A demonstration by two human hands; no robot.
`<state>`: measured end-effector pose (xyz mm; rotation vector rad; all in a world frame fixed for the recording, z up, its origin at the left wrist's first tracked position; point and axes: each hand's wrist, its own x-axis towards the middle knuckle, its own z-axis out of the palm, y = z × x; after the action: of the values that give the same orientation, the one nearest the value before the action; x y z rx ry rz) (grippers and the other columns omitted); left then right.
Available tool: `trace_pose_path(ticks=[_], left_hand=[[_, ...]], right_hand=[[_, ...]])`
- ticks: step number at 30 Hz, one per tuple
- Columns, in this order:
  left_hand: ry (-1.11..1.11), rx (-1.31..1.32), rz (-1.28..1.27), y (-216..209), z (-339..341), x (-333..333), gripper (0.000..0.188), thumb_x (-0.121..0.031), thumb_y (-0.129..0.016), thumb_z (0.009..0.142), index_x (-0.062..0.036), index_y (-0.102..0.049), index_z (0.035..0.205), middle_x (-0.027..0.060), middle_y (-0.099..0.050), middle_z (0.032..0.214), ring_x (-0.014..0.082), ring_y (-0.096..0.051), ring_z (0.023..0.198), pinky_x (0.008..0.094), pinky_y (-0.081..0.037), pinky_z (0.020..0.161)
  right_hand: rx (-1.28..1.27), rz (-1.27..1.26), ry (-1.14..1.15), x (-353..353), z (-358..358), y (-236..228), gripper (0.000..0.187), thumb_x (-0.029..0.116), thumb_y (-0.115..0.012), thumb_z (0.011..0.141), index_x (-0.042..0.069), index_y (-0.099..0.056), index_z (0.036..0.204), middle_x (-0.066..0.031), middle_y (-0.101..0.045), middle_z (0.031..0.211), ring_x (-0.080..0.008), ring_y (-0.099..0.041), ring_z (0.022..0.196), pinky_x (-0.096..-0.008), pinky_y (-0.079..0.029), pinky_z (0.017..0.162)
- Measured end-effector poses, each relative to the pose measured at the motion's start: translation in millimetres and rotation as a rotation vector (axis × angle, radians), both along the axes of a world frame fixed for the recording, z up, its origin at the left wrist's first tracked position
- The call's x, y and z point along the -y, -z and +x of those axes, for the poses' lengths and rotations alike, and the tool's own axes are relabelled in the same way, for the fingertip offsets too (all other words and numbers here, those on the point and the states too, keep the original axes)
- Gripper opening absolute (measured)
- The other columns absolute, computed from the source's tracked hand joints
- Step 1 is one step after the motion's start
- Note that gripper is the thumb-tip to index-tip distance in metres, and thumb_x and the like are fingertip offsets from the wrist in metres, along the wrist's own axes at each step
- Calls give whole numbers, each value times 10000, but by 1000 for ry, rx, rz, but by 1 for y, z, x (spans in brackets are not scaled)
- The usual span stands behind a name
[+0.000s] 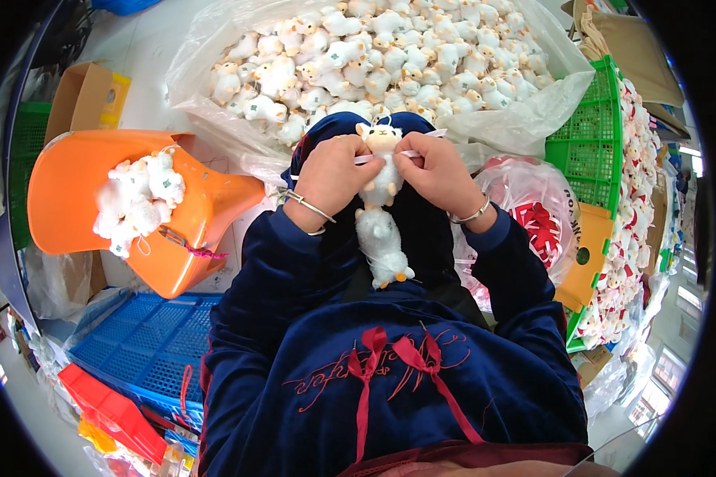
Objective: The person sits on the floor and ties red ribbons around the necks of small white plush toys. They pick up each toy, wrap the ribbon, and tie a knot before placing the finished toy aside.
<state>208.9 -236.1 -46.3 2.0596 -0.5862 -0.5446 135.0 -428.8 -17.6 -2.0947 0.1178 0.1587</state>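
Observation:
A small white plush alpaca (379, 184) with a cream face rests upright on my lap, its face toward me. A thin white ribbon (412, 153) lies across its neck. My left hand (330, 176) pinches the ribbon on the left side of the neck. On the other side my right hand (439, 173) pinches it too, with a loose end sticking out past the fingers. Just below, a second white plush alpaca (379, 238) lies on my lap, its orange feet toward me. Neither hand touches this one.
Beyond my knees a large clear plastic bag (525, 103) holds a heap of white plush toys (350, 60). Several more plush toys (142, 199) sit on an orange chair (64, 191) at left. A blue crate (147, 334) is nearby; a green basket (585, 147) stands right.

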Motion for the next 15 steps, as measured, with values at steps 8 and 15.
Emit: trace_pose_path(ticks=[8,15], left_hand=[[-54,137,-72,-9,-14,2,229,-229,-751,845,-10,-703,894,157,-680,819,326,-671,787,400,-525,703],[-123,12,-363,4,-16,4,165,-131,-731,878,-19,-747,999,110,-686,815,237,-639,729,349,-497,661]], right_hand=[[137,-40,-2,-1,0,-5,136,126,-683,889,-8,-670,902,-103,-604,771,-189,-576,678,-317,-451,613],[154,108,2,2,2,9,98,63,-687,889,26,-687,979,-30,-582,943,-130,-545,750,-265,-442,648]])
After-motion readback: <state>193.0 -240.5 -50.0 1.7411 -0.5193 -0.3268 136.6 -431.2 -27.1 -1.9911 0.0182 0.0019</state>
